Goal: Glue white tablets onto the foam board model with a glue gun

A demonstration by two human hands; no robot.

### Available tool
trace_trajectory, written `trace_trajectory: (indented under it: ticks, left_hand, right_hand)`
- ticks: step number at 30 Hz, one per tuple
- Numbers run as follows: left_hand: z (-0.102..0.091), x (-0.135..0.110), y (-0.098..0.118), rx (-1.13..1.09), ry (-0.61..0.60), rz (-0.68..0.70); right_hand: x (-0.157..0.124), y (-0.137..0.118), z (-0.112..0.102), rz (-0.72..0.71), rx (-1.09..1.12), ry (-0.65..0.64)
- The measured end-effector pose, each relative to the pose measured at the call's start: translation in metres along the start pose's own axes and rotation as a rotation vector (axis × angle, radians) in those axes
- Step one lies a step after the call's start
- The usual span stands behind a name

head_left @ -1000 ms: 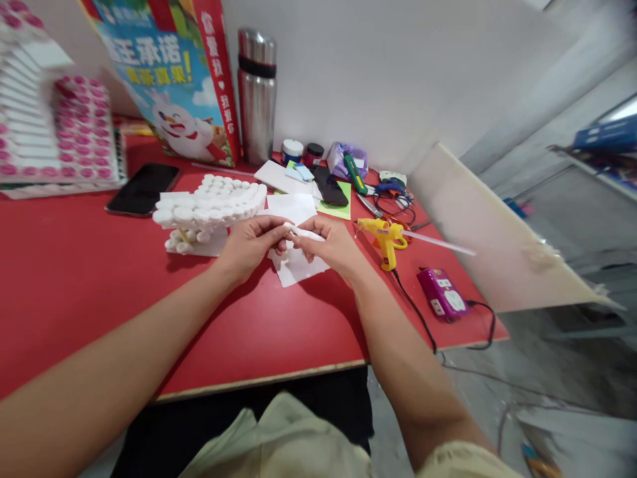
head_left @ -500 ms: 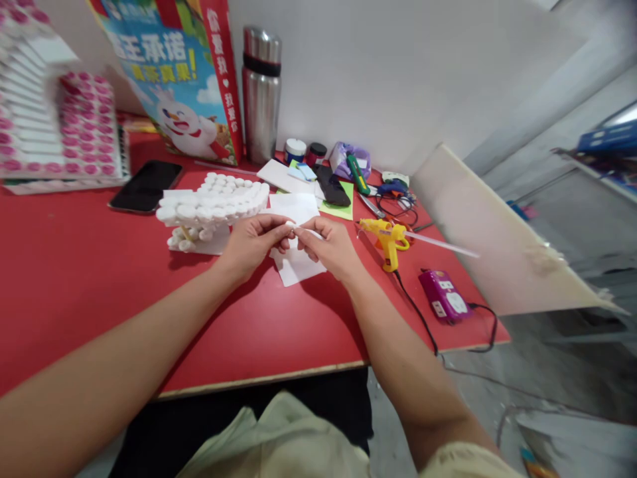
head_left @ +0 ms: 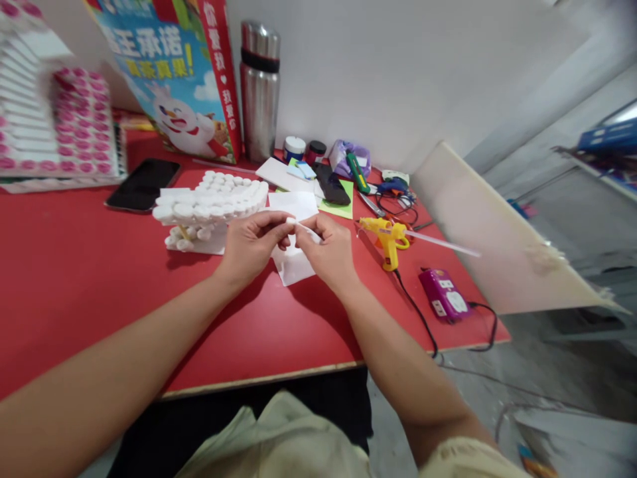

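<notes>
Both hands meet over a white paper sheet (head_left: pixel 292 265) on the red table (head_left: pixel 74 272). My left hand (head_left: pixel 251 242) and my right hand (head_left: pixel 326 249) are each closed in a pinch on a small rolled white paper piece (head_left: pixel 301 227), held between them just above the sheet. Just left of my left hand stands a white model built of small paper rolls (head_left: pixel 206 202). A yellow glue gun (head_left: pixel 388 236) with a clear glue stick lies right of my right hand.
A black phone (head_left: pixel 143 184), a steel flask (head_left: pixel 259 93), a colourful printed box (head_left: pixel 174 73) and pink-dotted trays (head_left: pixel 60 126) stand at the back left. Small jars, a green cutter (head_left: pixel 356 172), scissors and a purple power strip (head_left: pixel 442 295) with cable lie to the right. A tilted board (head_left: pixel 492 232) borders the table's right edge.
The hands have shifted slightly left and nearer together, turning the small paper roll between the fingers. Nothing else on the table has moved.
</notes>
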State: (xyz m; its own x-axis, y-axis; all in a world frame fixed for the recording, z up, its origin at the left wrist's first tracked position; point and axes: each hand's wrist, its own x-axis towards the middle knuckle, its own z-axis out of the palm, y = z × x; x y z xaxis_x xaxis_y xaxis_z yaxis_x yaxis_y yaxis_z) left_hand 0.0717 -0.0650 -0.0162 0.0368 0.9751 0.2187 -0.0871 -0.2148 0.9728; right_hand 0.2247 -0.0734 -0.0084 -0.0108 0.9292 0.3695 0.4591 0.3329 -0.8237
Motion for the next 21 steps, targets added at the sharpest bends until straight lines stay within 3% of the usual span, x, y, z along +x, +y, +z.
trace_trajectory:
  ticks: [7, 14, 21]
  left_hand:
    - [0.000, 0.000, -0.002, 0.036, 0.038, 0.070]
    - [0.005, -0.004, -0.008, 0.016, 0.152, 0.105]
    - [0.002, -0.007, -0.014, 0.204, 0.086, 0.304]
  right_hand:
    - [-0.003, -0.005, 0.001, 0.032, 0.040, -0.006]
    - [-0.006, -0.005, 0.002, -0.100, -0.067, -0.059]
    - [-0.003, -0.002, -0.002, -0.062, -0.033, -0.111]
